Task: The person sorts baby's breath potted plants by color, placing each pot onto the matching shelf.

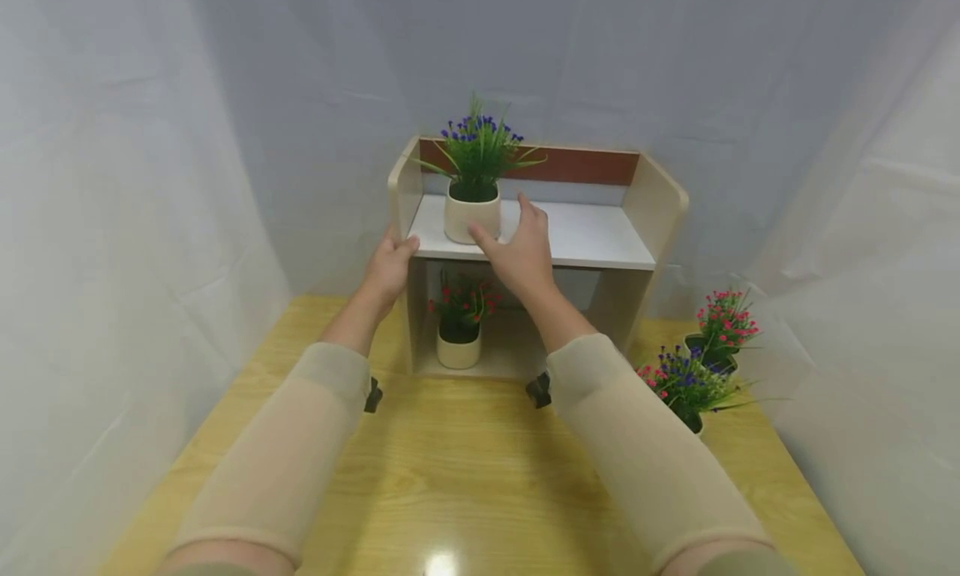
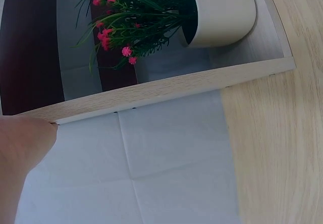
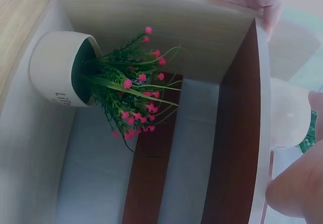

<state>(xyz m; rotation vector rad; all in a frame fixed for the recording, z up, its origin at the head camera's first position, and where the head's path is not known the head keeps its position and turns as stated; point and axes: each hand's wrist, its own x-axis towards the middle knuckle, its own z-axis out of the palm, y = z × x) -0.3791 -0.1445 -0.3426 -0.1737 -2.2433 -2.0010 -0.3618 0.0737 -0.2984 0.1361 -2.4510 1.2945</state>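
Observation:
A white pot with purple flowers stands upright on the upper board of a small two-tier shelf, towards its left end. My left hand grips the shelf's left side panel, its thumb at the front edge of the upper board. My right hand is just right of the pot, thumb and forefinger spread; the thumb tip is at the pot's front, and whether it touches cannot be told. On the lower level at left stands a pot with red flowers, also visible in the left wrist view.
To the shelf's right, on the wooden table, are more potted flowers: a pink one behind and a purple one in front. Black pieces lie by the shelf's front base. White sheeting hangs around the table.

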